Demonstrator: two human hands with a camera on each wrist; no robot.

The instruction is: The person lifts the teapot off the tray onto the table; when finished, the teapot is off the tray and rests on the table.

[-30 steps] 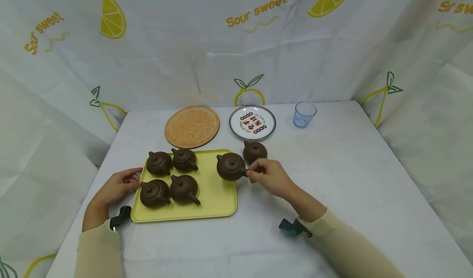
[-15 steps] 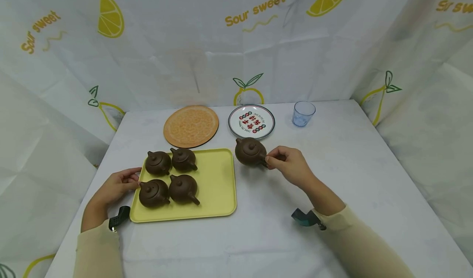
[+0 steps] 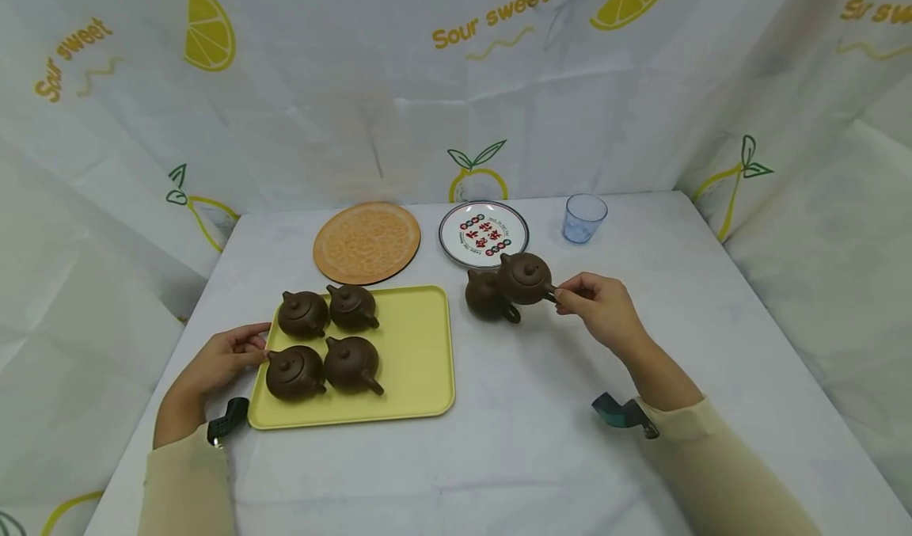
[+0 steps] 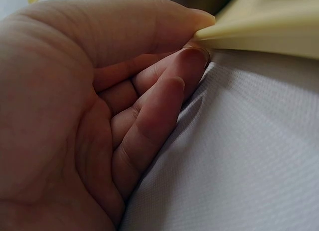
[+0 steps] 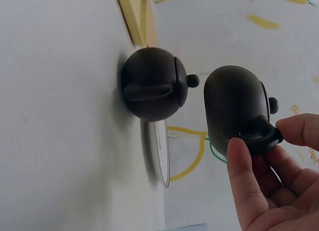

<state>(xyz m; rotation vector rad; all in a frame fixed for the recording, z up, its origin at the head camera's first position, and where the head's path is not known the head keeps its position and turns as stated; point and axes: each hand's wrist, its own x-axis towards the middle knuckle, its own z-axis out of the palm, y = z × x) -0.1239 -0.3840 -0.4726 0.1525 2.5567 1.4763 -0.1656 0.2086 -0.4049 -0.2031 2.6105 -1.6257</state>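
My right hand [image 3: 602, 306] grips a dark brown teapot [image 3: 526, 278] by its handle. The right wrist view has this teapot [image 5: 234, 106] raised off the table. Just left of it a second brown teapot [image 3: 486, 294] stands on the table, partly covered by the held one in the head view. On the left, the yellow tray [image 3: 416, 370] carries several more brown teapots, grouped in its left half. My left hand [image 3: 224, 366] pinches the tray's left edge. In the left wrist view the thumb of that hand [image 4: 139, 29] lies at the tray's rim [image 4: 259, 41], fingers curled below.
Behind the tray lies a round, orange-brown patterned mat [image 3: 366, 243]. A white plate with red lettering [image 3: 484, 235] sits behind the standing teapot. Farther right is a blue-tinted glass [image 3: 584, 219]. A white curtain [image 3: 321, 108] printed with lemons hangs along the table's back edge.
My right hand has carried the teapot rightward from over the tray's right side, past the standing teapot. The left hand keeps its place at the tray.
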